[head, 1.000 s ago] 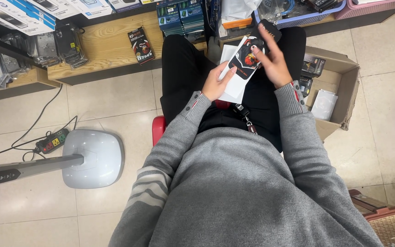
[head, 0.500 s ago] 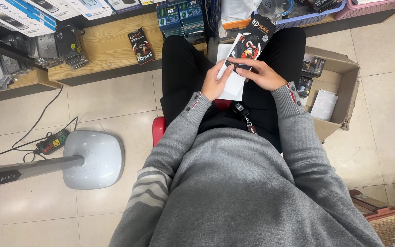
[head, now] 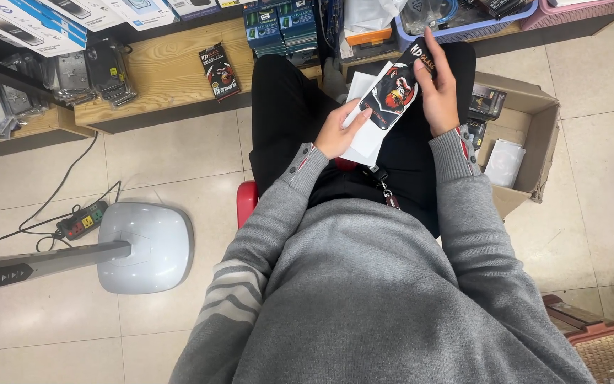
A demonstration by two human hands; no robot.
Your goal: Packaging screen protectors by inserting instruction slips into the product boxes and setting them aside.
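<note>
I sit on a red stool, and my hands are over my lap. My left hand (head: 337, 133) holds a stack of flat white packets (head: 365, 135) at its lower left corner. On top of the stack lies a black flat packet (head: 394, 91) with a red and white picture on it. My right hand (head: 438, 87) grips that black packet along its right edge, fingers pointing away from me.
An open cardboard box (head: 527, 128) with small packets stands at my right. A wooden shelf (head: 165, 64) ahead carries boxes and a similar black packet (head: 219, 69). A grey fan base (head: 145, 245) and a power strip (head: 82, 219) lie on the tiles at left.
My right hand has moved from across the packet's lower end up to its right edge, and the black packet has tilted and shifted a little to the right.
</note>
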